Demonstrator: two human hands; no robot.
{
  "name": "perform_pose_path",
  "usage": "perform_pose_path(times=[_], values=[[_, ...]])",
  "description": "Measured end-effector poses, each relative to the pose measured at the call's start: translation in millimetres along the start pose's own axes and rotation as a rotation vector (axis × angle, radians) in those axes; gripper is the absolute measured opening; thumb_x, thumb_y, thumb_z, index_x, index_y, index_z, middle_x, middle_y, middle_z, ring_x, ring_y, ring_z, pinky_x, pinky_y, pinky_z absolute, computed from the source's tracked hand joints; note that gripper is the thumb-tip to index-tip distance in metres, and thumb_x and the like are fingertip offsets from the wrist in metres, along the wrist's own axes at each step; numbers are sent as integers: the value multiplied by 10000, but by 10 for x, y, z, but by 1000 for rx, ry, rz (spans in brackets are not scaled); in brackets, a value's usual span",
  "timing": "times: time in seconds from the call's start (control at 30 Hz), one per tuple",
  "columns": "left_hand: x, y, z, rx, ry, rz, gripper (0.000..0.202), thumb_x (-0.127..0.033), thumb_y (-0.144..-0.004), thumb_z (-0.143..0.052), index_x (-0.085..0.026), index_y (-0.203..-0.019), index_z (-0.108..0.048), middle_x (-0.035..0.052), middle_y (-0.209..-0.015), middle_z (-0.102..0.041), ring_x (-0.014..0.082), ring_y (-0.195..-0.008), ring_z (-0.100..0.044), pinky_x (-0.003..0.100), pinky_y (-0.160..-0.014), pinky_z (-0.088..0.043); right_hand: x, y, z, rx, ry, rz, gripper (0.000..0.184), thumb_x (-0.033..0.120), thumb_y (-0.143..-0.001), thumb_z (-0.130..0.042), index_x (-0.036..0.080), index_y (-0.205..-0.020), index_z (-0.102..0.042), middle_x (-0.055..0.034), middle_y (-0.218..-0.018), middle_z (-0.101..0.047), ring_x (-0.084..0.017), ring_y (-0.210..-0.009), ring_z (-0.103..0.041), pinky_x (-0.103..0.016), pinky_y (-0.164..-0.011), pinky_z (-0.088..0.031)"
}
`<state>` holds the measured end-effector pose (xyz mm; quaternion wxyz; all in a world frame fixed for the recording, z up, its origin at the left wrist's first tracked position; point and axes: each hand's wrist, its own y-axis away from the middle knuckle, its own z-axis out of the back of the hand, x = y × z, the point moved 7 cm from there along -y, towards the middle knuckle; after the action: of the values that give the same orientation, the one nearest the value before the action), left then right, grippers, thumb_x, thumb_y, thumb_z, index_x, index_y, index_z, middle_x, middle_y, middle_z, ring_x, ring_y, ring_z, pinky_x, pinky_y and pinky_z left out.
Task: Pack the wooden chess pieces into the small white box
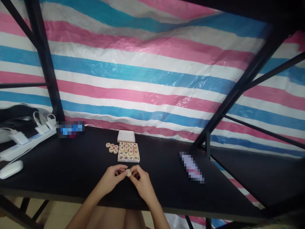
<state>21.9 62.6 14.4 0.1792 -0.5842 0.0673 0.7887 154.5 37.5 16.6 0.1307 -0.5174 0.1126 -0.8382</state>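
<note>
Lower centre, my left hand (pixel 111 178) and right hand (pixel 142 182), fingers (pixel 120 174) of both pinching one chess piece (pixel 128 172) — tray (pixel 128 160) just above, black worktop (pixel 71 165).

Open table (pixel 71 171) front-left, front-right; box of pieces (pixel 128 152) blocks centre; power strip (pixel 26 143), mouse (pixel 11 169) crowd left edge.

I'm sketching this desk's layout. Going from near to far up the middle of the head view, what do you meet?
Left hand and right hand together pinching a round game piece → open box of pieces → flat white lid → striped tarp.
</note>
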Motion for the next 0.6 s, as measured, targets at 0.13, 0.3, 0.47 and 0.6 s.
perform_pose_path(times=[0.13, 0.3, 0.47, 0.6], values=[[27, -13, 23, -21, -32, -14, 317, -314, -738, -608, -124, -977, -691, 68, -840, -720, 190, -727, -612, 265, -627, -448, 6, -12, -21, 27, -61, -12, 150, 187, -785, -567, 209, -932, -587, 1, -812, -671, -129, -640, -597, -210, -564, -439], [72, 8, 55, -96, -118, -72, 267, -260, -735, -612, -163, -972, -686, 37, -800, -687, 157, -678, -564, 249, -623, -448, 55, -17, -20, 48, -57, 13, 206, 198, -813, -546, 221, -1008, -611, -16, -889, -700, -142, -713, -622, -226, -616, -452], [-44, 41, 44, -104, -238, -172, 144, -239, -766, -587, -207, -856, -695, 25, -809, -660, 154, -695, -564, 245, -627, -437, 31, -21, -13, 30, -10, 23, 77, 226, -815, -562, 212, -854, -627, 9, -795, -667, -131, -675, -592, -216, -614, -442], [-122, 37, 26, -65, -174, -199, 131, -291, -787, -591, -188, -802, -670, 45, -908, -682, 175, -800, -605, 245, -646, -445, 21, -19, -9, 20, -22, 40, 74, 194, -808, -559, 210, -838, -625, 4, -841, -669, -126, -676, -598, -215, -623, -447]])
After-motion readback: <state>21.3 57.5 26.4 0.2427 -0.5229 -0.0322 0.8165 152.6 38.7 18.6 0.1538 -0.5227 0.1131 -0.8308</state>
